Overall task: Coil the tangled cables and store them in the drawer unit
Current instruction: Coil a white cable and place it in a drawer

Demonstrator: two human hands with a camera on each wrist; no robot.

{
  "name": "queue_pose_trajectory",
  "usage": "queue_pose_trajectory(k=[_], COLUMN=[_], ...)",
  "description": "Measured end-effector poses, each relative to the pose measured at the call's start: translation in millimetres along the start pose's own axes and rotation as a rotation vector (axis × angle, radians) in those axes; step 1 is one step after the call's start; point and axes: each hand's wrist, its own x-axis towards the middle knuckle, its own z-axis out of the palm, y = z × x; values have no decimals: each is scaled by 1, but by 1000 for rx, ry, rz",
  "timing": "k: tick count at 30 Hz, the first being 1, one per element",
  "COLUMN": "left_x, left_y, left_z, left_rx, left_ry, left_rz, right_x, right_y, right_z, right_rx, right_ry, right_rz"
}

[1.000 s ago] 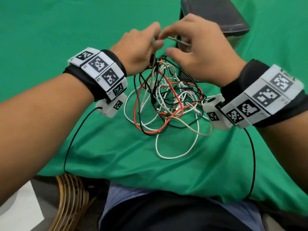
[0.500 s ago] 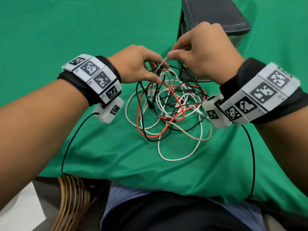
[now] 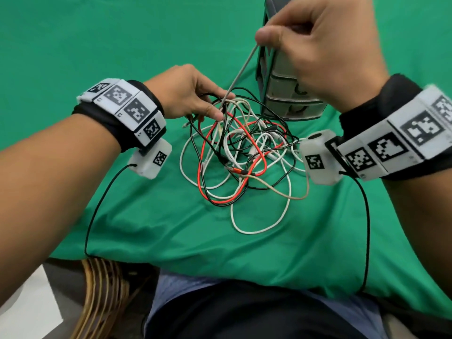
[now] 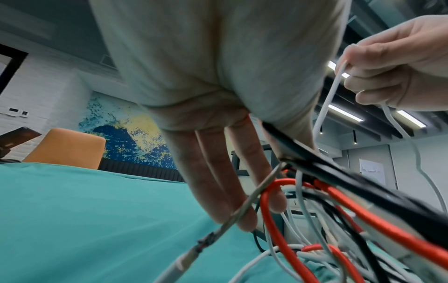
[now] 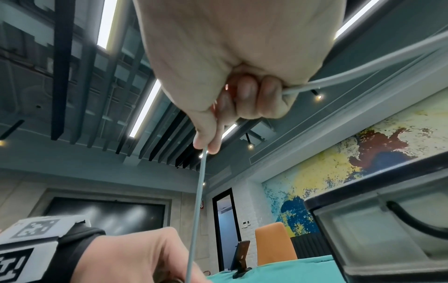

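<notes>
A tangle of black, red and white cables [image 3: 239,152] lies on the green cloth in front of the dark drawer unit [image 3: 293,106]. My right hand [image 3: 263,39] is raised above the unit and pinches a thin grey-white cable [image 3: 241,72], which runs taut down to the tangle's top. My left hand [image 3: 221,105] sits low on that top edge, thumb and forefinger pinching strands there. In the left wrist view its other fingers [image 4: 218,181] point straight down among a red cable [image 4: 274,229] and black ones. The right wrist view shows my right hand [image 5: 208,147] fisted round the cable [image 5: 197,201].
The green cloth [image 3: 146,216] covers the table up to its near edge by my lap. A wicker object [image 3: 102,289] stands below that edge on the left. Black sensor leads hang from both wrists. An orange chair [image 4: 65,147] stands beyond the table.
My right hand has risen up and away from the tangle, drawing the grey-white cable out taut. My left hand has stayed low on the tangle.
</notes>
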Motion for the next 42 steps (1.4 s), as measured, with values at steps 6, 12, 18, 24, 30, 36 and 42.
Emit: queue_pose_trajectory(k=[6,12,18,24,30,36,42], left_x=[0,4,10,10,8,11,11], left_y=[0,1,21,25,24,20,30], left_z=[-7,2,3,3,5,14,17], left_rx=[-182,-266,-104,-126,-200,-324,-392], left_ry=[51,126,193,145,157,198,246], left_rz=[33,96,186,216,187,159,158], right_x=[-5,1,-9,-10,-5,-6,-10], right_y=[7,20,-3,-2,-2,6,10], right_z=[-10,-8,16,34,28,28,27], right_rx=[87,-308,-304,-317,-78,36,25], right_ry=[211,-107,-251,-346,-175,-24,72], right_rz=[-7,90,44,65,3,12,5])
